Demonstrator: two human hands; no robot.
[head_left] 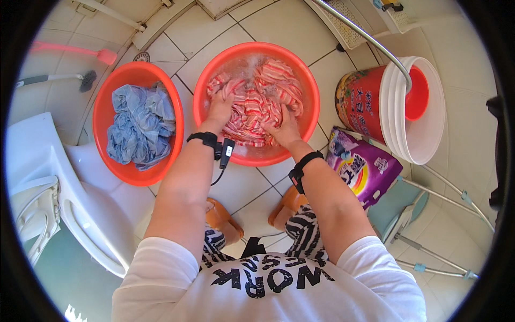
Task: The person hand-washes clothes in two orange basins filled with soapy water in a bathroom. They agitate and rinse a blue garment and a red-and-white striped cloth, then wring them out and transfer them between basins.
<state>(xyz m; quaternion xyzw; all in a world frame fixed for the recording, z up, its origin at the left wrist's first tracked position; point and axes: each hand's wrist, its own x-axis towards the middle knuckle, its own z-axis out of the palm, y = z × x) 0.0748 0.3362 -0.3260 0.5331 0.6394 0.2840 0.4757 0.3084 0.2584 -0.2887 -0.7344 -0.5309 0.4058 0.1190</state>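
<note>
A red-and-white striped cloth (252, 104) lies wet and bunched in soapy water inside a round orange-red basin (309, 91) on the floor. My left hand (219, 112) is closed on the cloth's left side, its fingertips partly hidden in the folds. On the right side, my right hand (286, 129) grips the same cloth, with thumb and fingers set apart around a bunch of it. Foam shows at the back of the water. Both wrists wear black straps.
Left of the basin, a second orange-red basin (102, 115) holds crumpled blue-grey cloth (140, 126). To the right stand a purple detergent bag (365, 169), a tipped bucket (362, 102) and a metal-legged folding frame (445, 185). A white toilet (48, 145) is at left. A metal hose (365, 35) crosses above.
</note>
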